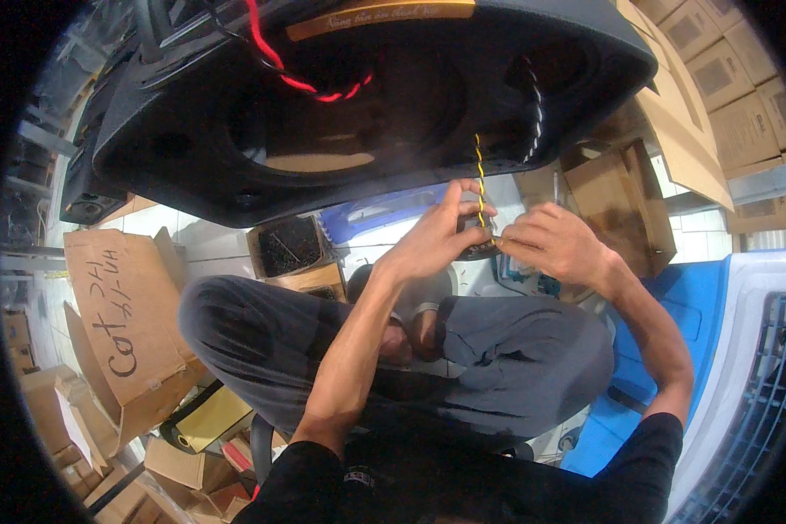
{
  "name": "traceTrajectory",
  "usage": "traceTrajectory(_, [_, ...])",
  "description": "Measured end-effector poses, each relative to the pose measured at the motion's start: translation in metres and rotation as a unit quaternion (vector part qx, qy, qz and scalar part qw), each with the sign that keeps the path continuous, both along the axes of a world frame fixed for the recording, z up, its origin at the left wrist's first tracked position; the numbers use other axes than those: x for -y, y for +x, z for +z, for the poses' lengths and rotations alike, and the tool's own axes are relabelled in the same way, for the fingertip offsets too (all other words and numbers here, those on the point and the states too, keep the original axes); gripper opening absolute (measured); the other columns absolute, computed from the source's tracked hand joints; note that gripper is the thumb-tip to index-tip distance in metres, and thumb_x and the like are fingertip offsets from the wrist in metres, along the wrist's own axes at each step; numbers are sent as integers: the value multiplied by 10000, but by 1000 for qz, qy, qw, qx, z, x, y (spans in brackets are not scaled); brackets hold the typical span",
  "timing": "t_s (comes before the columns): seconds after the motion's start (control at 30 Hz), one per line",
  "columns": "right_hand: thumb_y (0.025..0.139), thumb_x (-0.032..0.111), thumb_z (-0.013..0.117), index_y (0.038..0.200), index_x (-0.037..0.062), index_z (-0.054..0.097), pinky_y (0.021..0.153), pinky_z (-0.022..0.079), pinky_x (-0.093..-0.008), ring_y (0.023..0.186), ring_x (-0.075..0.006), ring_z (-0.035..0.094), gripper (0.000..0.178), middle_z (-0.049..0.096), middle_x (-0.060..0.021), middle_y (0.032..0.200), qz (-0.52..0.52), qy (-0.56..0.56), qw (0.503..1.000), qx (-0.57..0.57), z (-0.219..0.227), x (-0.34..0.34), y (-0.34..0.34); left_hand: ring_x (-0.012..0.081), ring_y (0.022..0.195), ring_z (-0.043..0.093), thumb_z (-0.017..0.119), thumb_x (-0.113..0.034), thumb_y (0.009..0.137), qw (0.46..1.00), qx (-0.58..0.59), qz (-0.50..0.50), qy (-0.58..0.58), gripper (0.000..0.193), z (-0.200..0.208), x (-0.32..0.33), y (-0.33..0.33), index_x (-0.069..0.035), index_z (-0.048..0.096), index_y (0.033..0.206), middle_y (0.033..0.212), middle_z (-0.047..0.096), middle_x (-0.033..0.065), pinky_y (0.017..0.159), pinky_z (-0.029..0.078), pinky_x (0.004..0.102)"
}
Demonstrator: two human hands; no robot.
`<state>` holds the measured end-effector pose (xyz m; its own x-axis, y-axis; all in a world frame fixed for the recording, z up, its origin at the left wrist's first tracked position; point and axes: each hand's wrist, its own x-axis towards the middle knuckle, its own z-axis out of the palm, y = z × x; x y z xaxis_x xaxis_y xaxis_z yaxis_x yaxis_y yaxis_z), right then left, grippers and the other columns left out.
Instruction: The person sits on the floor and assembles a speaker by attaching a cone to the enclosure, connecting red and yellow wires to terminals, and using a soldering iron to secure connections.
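A black speaker cabinet with large round openings stands in front of me. From its lower edge hangs a yellow-and-black twisted wire, running down to my hands. My left hand is closed on a small dark part, its fingers around the far side and the thumb on top. My right hand pinches at the wire's lower end, right beside that part. The fingers partly hide the part, so its exact kind cannot be made out.
Red-and-black wire and white-and-black wire dangle from the cabinet. Beneath it are a box of black screws and a blue plastic piece. Cardboard boxes stand left, another box right, beside a blue plastic surface.
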<state>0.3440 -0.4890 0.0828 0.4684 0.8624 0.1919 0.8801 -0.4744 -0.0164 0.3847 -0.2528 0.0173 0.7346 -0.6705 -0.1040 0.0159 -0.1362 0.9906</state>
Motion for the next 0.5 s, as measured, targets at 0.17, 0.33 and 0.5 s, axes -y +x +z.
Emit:
traceTrajectory(0.17, [883, 117, 681, 979, 37, 759, 772, 491, -335, 875, -196, 658, 148, 715, -99, 925, -245, 207, 921, -223, -1, -10, -5, 211, 1086, 623, 693, -110, 900, 1000, 27, 6, 8, 628, 6, -1, -1, -66, 320, 1403, 1321, 661, 97, 900, 496, 338])
traceTrajectory(0.33, [933, 192, 685, 921, -37, 747, 646, 493, -354, 679, -187, 640, 237, 717, -161, 801, -354, 232, 804, -418, -4, -21, -5, 247, 1160, 610, 712, -141, 896, 997, 56, 8, 43, 648, 10, -2, -2, -67, 316, 1403, 1346, 638, 99, 899, 493, 344])
traceTrajectory(0.5, [924, 172, 674, 936, -68, 714, 698, 506, -368, 727, -219, 646, 243, 710, -200, 835, -366, 209, 776, -470, 2, -25, -3, 292, 1194, 604, 718, -152, 892, 993, 109, 25, 24, 652, 6, -1, -6, -62, 308, 1391, 1362, 620, 124, 947, 491, 390])
